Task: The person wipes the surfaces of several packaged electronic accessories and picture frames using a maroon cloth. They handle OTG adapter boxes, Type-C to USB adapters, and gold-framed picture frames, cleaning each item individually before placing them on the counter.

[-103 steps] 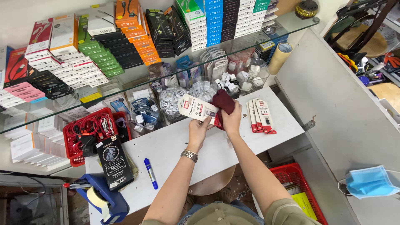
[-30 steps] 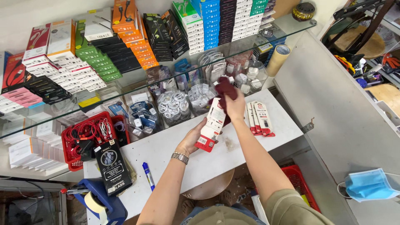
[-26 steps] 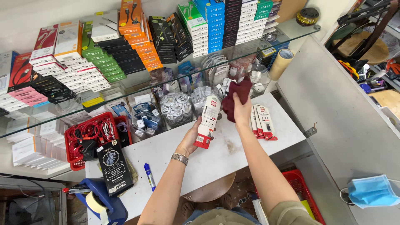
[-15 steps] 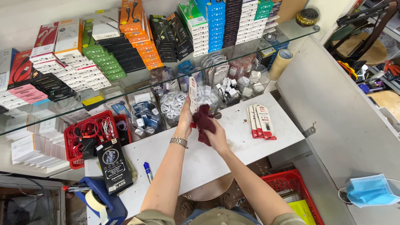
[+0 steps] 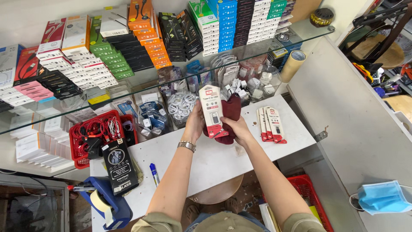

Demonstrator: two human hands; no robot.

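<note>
The red-and-white packet (image 5: 213, 111) now faces the camera, the dark red cloth (image 5: 231, 112) behind it.

white-red blister pack (image 5: 213, 111) | upright, held above counter | dark red cloth (image 5: 232, 112) bunched, touching behind

Left hand (image 5: 195, 124) and right hand (image 5: 238, 129) grip carded packet (image 5: 213, 111), maroon cloth (image 5: 231, 109) behind.

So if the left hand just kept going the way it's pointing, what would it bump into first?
Probably the clear tub of coiled white cables just past the left hand, under the glass shelf. Depth is hard to judge.
</note>
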